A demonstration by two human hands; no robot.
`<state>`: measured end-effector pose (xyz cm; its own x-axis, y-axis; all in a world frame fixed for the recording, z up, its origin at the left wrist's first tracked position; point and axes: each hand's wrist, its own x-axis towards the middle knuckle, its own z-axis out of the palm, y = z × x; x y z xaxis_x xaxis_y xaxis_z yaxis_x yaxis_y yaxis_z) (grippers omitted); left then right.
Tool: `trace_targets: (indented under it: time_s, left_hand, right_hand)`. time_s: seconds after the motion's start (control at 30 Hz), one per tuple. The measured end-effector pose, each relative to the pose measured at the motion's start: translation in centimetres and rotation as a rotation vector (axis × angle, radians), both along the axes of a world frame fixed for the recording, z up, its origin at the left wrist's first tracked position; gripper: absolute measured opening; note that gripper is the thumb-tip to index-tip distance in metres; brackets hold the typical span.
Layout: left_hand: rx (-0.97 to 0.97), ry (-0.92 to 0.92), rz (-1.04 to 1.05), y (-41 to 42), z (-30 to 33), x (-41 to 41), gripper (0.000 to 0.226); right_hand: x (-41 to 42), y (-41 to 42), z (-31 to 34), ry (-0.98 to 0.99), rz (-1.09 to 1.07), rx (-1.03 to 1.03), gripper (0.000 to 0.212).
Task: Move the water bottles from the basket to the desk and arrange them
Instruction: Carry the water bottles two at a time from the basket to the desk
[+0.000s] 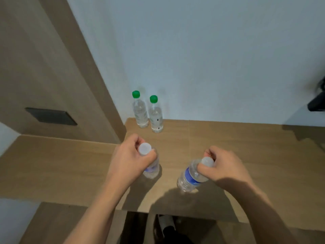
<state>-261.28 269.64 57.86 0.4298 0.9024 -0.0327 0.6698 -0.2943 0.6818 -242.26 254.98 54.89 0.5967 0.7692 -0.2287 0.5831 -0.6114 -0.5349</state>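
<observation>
Gripping one bottle each by the neck, both hands hang over the wooden surface [228, 147]. The left hand [130, 155] has its grip clenched just under the white cap of the left bottle [152, 169], which stands upright with its base on or just above the wood; contact there is hard to judge. Most of that bottle's body is hidden behind the hand, and only a sliver of blue label shows. The right hand [223, 166] holds the right bottle [190, 176] in the same clenched grip at the neck; this bottle tilts, base toward the left and near edge, and appears lifted off the wood. Its cap is partly covered by the fingers.

Two green-capped bottles [147, 111] stand upright, just beside each other, at the back of the surface against the pale wall [211, 50], near the corner where a wooden panel [44, 67] rises on the left. A dark rectangular plate [51, 116] sits on that panel; what it is cannot be told. At the far right a dark object [316, 101] is cut off by the frame and blurred.

Open wood spreads to the right of the held bottles and between them and the green-capped pair. The near edge of the surface runs just below the forearms; beneath it lies a dim gap with something dark, not identifiable.
</observation>
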Motion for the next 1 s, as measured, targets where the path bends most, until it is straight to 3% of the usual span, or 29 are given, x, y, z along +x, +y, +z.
trace_targets:
  time_s: [0.1, 0.2, 0.33, 0.63, 0.8, 1.0]
  left_hand:
    - [-0.014, 0.005, -0.037, 2.4, -0.4, 2.8, 0.024]
    - [-0.02, 0.032, -0.089, 4.3, -0.5, 5.6, 0.026]
    - [0.009, 0.115, -0.227, 6.2, -1.5, 9.4, 0.025]
    - [-0.018, 0.234, -0.385, 11.1, -3.5, 16.4, 0.026]
    - [-0.039, 0.324, -0.496, 13.0, -6.0, 19.9, 0.029]
    - [-0.04, 0.376, -0.518, 14.3, -7.4, 22.7, 0.033]
  right_hand:
    - [2.9, 3.0, -0.7, -0.013, 0.042, -0.109, 0.027]
    - [6.2, 4.8, -2.2, 0.072, -0.07, -0.07, 0.024]
    - [10.4, 6.9, -4.1, -0.032, -0.148, 0.0, 0.026]
    - [17.6, 13.9, -4.1, -0.063, -0.192, 0.025, 0.019]
    - [19.6, 16.2, -6.3, -0.006, -0.227, 0.009, 0.022]
    - [19.3, 17.6, -7.8, -0.014, -0.209, 0.129, 0.025]
